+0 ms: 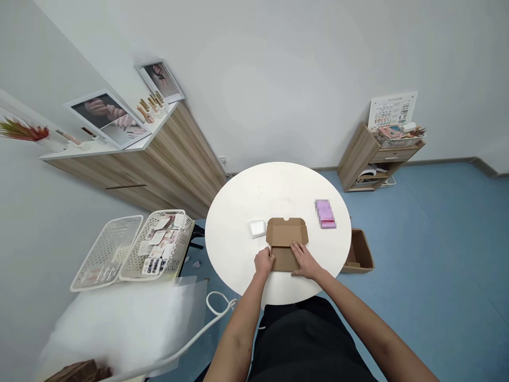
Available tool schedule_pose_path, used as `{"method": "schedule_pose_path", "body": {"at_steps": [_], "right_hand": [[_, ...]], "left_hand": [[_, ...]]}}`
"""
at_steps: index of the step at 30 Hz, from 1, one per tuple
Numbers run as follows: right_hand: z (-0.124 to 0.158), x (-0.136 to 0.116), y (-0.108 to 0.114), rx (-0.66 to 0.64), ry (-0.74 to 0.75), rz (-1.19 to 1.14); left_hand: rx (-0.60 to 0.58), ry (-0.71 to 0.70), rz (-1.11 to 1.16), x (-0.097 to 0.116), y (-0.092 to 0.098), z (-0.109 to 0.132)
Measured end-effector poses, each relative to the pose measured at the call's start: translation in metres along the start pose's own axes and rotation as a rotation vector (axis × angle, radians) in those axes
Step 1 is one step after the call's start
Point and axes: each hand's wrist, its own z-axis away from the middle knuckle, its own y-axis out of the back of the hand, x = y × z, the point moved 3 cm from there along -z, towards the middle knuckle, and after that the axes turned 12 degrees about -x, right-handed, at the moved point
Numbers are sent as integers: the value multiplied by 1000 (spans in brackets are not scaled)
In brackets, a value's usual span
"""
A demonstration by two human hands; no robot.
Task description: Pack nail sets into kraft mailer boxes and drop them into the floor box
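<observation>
Brown corrugated cardboard mailer box (286, 245) sits partly folded, its lid panel lying open, near the front edge of a round white table (234, 223). A person's left hand (263, 262) curls against the box's left side, its hold on the cardboard impossible to tell; the right hand (304, 260) lies open and flat on the front panel, gripping nothing. A small white packet (257, 228) rests just beside the box, a pink rectangular package (325, 214) farther right.
</observation>
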Motion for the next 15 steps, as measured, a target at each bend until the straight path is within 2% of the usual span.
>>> {"method": "schedule_pose_path", "body": {"at_steps": [3,6,11,15], "right_hand": [[-4,10,9,-3,-5,-37],[-15,15,18,16,-42,-62],[-36,17,36,8,-102,-74],[-49,20,43,8,-101,-79]], "left_hand": [[22,-24,73,4,5,-8],[93,4,171,3,20,-23],[260,236,306,-18,56,-54],[230,376,333,-26,70,-79]]}}
